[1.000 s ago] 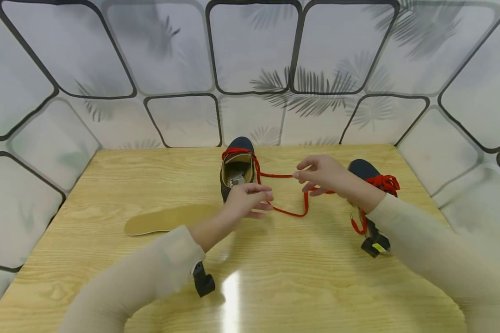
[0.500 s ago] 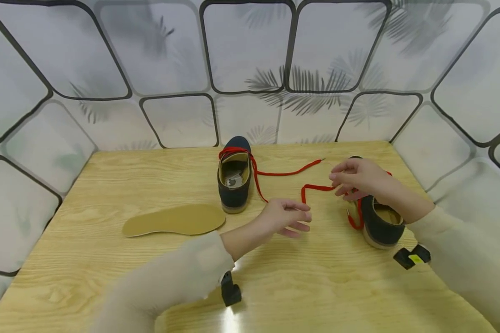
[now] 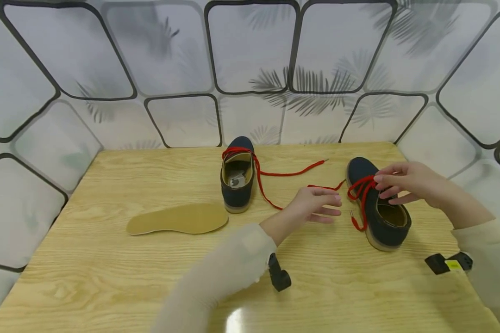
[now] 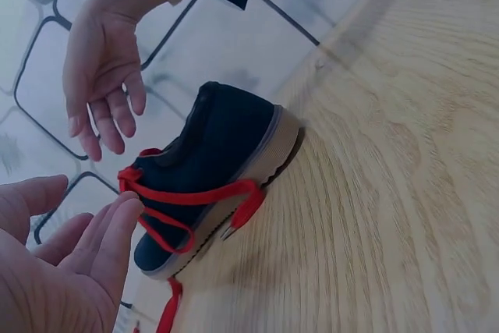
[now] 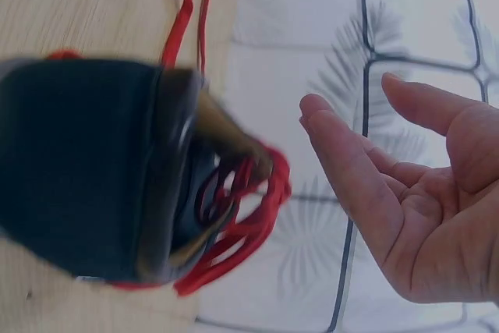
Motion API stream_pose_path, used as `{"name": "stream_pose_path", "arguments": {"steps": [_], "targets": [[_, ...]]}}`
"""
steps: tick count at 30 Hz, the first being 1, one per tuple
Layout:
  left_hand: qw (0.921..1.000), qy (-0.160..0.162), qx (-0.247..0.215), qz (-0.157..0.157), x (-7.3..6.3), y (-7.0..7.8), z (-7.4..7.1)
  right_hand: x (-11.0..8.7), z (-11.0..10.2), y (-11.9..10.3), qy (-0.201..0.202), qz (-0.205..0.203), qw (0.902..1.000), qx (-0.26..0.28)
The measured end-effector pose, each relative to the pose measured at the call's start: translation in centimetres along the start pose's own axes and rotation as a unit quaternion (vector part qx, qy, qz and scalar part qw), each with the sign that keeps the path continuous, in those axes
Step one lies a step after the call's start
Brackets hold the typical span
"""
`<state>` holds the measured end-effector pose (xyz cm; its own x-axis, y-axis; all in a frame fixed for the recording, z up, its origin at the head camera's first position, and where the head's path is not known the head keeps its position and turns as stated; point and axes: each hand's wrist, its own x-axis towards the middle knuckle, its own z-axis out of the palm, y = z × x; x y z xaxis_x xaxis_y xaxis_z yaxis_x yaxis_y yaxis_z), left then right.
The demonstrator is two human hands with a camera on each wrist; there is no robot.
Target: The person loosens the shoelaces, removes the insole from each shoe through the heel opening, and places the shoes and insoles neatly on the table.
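Head view: dark-blue shoe, red laces, sole down at right on the wooden table; long axis slanted, toe away from me and slightly left, heel nearer. My left hand hovers left of it, my right hand above it, both with fingers loosely extended.

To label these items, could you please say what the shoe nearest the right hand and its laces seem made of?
Shoe: probably canvas, given its matte surface; the ribbed sole looks rubbery. Laces: likely woven fabric, matte, bending like flat ribbon.
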<state>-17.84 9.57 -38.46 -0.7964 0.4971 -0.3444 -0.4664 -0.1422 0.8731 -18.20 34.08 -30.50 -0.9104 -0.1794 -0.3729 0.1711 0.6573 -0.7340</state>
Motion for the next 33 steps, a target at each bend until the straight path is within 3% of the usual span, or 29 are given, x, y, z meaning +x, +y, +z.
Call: {"name": "stream_pose_path", "arguments": {"steps": [3, 9, 16, 24, 33], "targets": [[0.9999, -0.001, -0.013, -0.003, 1.0, -0.4, 1.3, -0.4, -0.9, 1.2, 0.01, 0.008, 0.9999, 0.0], [0.9984, 0.001, -0.04, -0.039, 2.1, -1.6, 4.3, -0.7, -2.2, 3.7, 0.016, 0.027, 0.9994, -0.015], [0.9911, 0.11, -0.075, -0.014, 3.3, -2.8, 7.2, -0.8, -2.7, 6.4, 0.013, 0.056, 0.9979, -0.031], [0.9775, 0.174, -0.117, -0.023, 4.0, -3.4, 9.7, -0.7, -1.7, 8.1, -0.004, 0.074, 0.9971, -0.016], [0.9749, 0.216, -0.051, 0.012, 4.1, -4.2, 10.8, -0.6, -0.6, 8.1, 0.004, 0.06, 0.9981, -0.01]]}}
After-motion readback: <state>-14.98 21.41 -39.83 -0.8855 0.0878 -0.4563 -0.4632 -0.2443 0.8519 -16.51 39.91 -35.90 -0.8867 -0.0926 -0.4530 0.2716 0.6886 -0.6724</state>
